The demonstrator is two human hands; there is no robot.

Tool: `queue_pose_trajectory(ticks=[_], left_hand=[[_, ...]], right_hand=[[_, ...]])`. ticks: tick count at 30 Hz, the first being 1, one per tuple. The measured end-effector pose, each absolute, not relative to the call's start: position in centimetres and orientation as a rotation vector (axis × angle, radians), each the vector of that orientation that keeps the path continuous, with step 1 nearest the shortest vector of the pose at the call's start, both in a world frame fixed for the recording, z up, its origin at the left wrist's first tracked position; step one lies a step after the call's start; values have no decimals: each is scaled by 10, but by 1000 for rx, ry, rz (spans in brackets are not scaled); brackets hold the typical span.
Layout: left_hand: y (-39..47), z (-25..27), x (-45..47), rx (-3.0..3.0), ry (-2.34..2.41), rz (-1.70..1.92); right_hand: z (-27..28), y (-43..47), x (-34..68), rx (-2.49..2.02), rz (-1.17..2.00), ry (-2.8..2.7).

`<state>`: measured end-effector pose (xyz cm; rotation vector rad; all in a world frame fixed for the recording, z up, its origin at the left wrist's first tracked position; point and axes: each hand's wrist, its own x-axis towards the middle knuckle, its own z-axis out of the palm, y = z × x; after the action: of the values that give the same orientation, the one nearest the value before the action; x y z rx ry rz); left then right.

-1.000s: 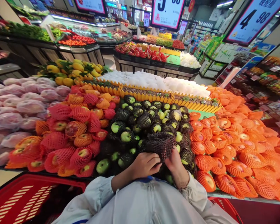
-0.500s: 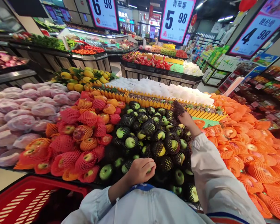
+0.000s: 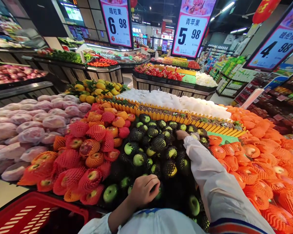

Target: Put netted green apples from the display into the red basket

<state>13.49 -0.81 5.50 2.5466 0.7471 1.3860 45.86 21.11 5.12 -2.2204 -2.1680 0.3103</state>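
My right hand (image 3: 182,134) reaches to the back right of a heap of green apples (image 3: 138,159), many of them in black foam nets. Its fingers are down among the netted apples and hidden, so whether it holds one does not show. Over the front of the heap my left hand (image 3: 146,190) is curled into a loose fist, with nothing visible in it. A green apple (image 3: 110,193) without a net lies to its left. Another bare green apple (image 3: 193,204) rests at the front right, below my right sleeve.
Red and orange netted apples (image 3: 92,161) border the heap on the left, with wrapped pale pink fruit (image 3: 31,135) beyond. Orange-netted fruit (image 3: 266,172) lies on the right. A low yellow fence (image 3: 161,112) and white-wrapped fruit (image 3: 151,99) run behind. A red basket (image 3: 39,208) is at the lower left.
My right hand, which was raised with a dark netted apple at the back right, has come down and left into the heap. The left hand stays curled near the front; the view has tilted up slightly.
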Motion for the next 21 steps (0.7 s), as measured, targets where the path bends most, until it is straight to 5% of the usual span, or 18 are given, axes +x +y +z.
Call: queue_pose_trajectory(ticks=[12, 21], left_hand=[[-9, 57, 140, 2592, 732, 1400], [-8, 66, 140, 2279, 802, 1284]], right_hand=[[63, 201, 458, -2547, 212, -2420], [132, 151, 458, -2221, 98, -2239]])
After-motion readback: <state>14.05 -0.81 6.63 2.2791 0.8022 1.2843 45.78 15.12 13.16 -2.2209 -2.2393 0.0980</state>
